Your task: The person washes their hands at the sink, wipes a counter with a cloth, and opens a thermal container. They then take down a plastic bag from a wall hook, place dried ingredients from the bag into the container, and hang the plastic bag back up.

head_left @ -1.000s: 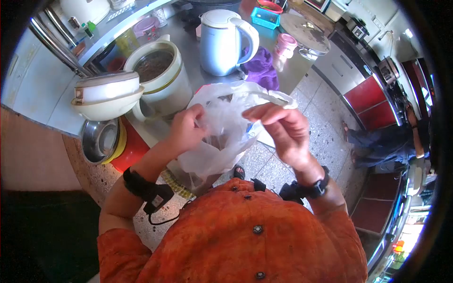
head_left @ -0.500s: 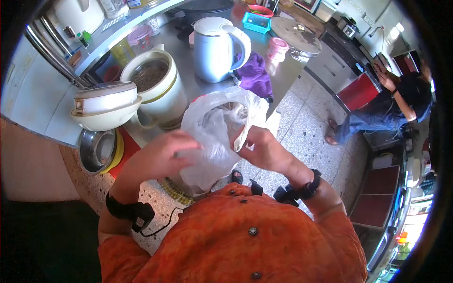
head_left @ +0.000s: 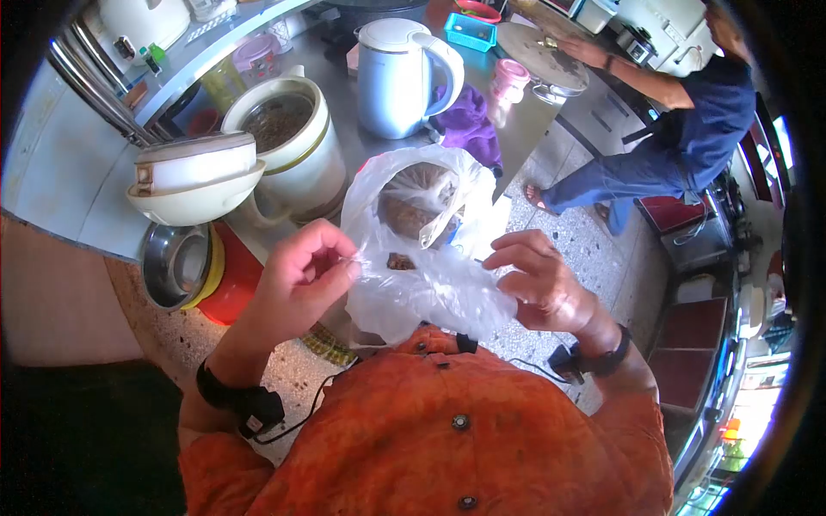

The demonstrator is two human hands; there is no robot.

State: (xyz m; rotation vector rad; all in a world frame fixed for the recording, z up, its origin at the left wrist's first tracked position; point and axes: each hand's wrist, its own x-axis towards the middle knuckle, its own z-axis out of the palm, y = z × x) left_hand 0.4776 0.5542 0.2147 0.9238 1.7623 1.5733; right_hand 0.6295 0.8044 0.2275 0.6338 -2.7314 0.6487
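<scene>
A translucent white plastic bag (head_left: 366,193) stands open at the counter's near edge, with brown contents in clear plastic (head_left: 409,211) showing inside. My left hand (head_left: 310,271) pinches the edge of a thin clear plastic piece (head_left: 422,292) at the bag's front left. On the right, my right hand (head_left: 546,284) has its fingers bent against the other side of that plastic; its fingertips are partly hidden, so its grip is unclear. Behind the bag are a white-blue kettle (head_left: 391,86) and a purple cloth (head_left: 469,125).
A cream pot (head_left: 314,168) with brown contents and a stacked white container (head_left: 198,176) stand left on the metal counter (head_left: 340,69). Steel bowls (head_left: 176,262) rest below. Another person (head_left: 697,129) reaches toward a round lid (head_left: 538,56) at upper right.
My hands have moved apart, stretching the clear plastic across the bag's front. The bag's mouth shows more brown contents. The other person has come closer and reaches over the round lid.
</scene>
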